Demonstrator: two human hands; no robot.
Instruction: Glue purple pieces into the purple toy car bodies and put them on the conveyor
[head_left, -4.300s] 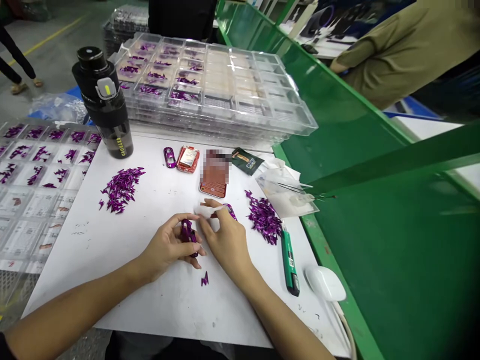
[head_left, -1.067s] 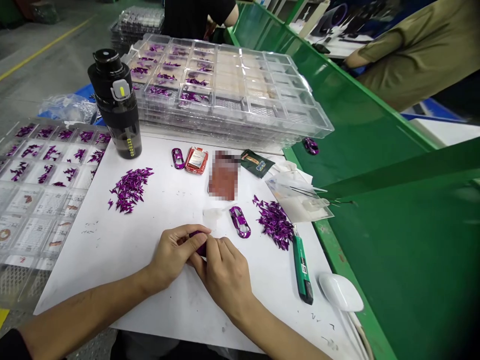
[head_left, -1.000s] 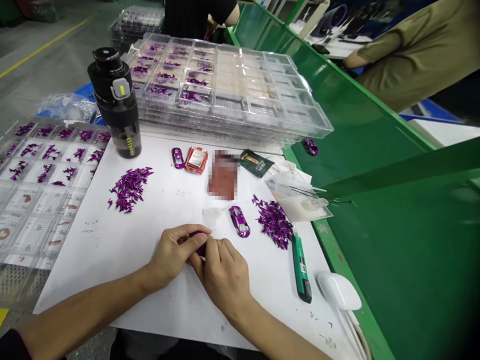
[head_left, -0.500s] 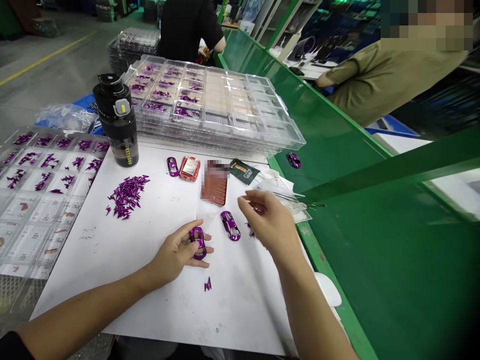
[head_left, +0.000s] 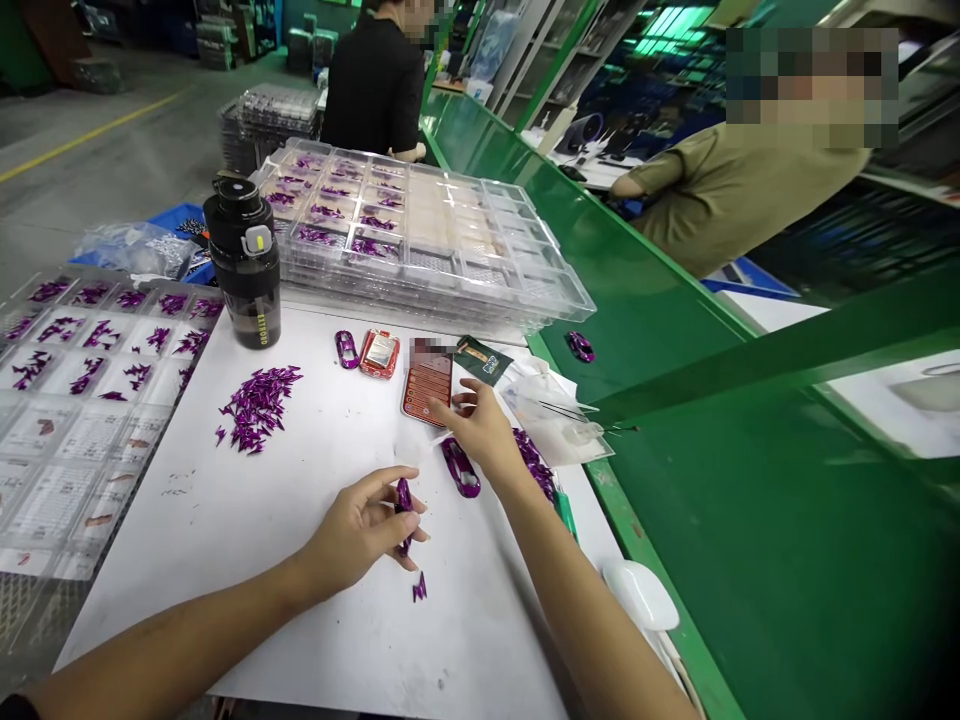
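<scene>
My left hand (head_left: 367,525) pinches a shiny purple toy car body (head_left: 405,515), turned on edge between thumb and fingers. Just below it a small forked purple piece (head_left: 419,587) lies on the white tabletop (head_left: 300,640). My right hand (head_left: 484,430) reaches over a phone (head_left: 427,385) with a lit screen. One fingertip overlaps the phone's lower right corner; whether it touches is unclear. Nothing shows between that hand's parted fingers. Another purple car body (head_left: 460,468) lies under and beside my right wrist, partly covered.
A pile of purple pieces (head_left: 259,408) lies left, below a black bottle (head_left: 244,262). Stacked clear compartment trays (head_left: 450,290) stand behind. More purple pieces (head_left: 534,460) lie beside my right forearm. Tweezers (head_left: 566,412) rest near the green partition (head_left: 720,520). Two people sit beyond.
My right hand has moved left to the phone, whose screen is now lit. The car body in my left hand has turned from face-up to edge-on.
</scene>
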